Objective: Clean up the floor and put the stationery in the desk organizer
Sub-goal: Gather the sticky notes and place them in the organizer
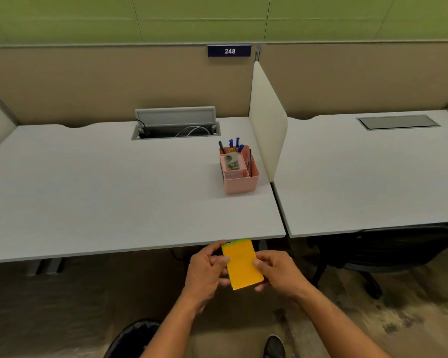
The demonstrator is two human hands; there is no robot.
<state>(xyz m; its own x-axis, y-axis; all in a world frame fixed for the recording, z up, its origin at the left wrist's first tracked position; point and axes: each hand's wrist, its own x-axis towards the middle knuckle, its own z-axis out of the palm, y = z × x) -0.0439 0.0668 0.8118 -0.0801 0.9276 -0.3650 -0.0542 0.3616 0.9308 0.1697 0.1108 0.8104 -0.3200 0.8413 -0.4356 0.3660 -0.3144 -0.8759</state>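
Observation:
A yellow pad of sticky notes [241, 264] with a green far edge is held just below the desk's front edge. My left hand [208, 270] grips its left side and my right hand [276, 271] pinches its right side. A pink desk organizer [241, 180] stands on the desk [109, 192] near its right end, beside the white divider. It holds blue pens, a black pen, thin dark sticks and a small grey device.
A white divider panel [268, 125] separates this desk from a second desk [373, 177] on the right. An open cable tray [176, 125] sits at the back. A black office chair [388, 254] stands under the right desk. A black bin [132, 339] is at the bottom left, and a shoe [274, 346] is below.

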